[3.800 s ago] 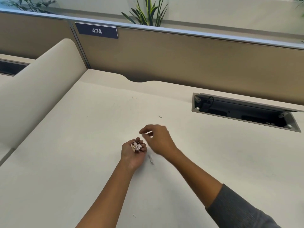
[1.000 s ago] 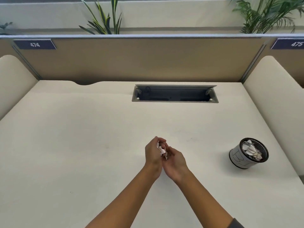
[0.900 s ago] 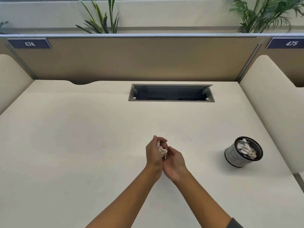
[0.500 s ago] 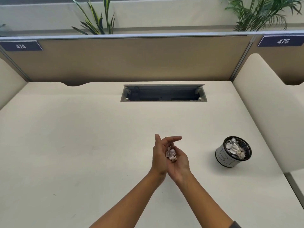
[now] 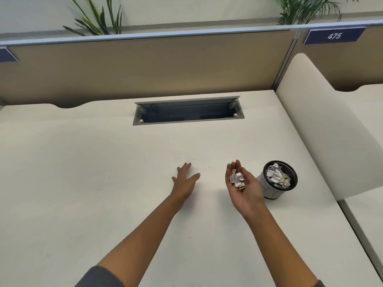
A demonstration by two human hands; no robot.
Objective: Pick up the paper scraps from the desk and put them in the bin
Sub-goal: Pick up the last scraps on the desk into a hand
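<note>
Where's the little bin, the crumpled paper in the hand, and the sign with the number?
bin (image 5: pixel 269 190), head view, white side wall.
paper scraps (image 5: pixel 238 180), head view, middle of the wad.
475 sign (image 5: pixel 334 36), head view, on the digits.

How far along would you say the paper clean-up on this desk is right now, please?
Mostly done: the bin already holds crumpled paper. In hand: the right hand, palm up just left of the bin, cradles a small pile of paper scraps; the left hand is open and holds nothing. Left: tipping that pile into the bin.
</note>
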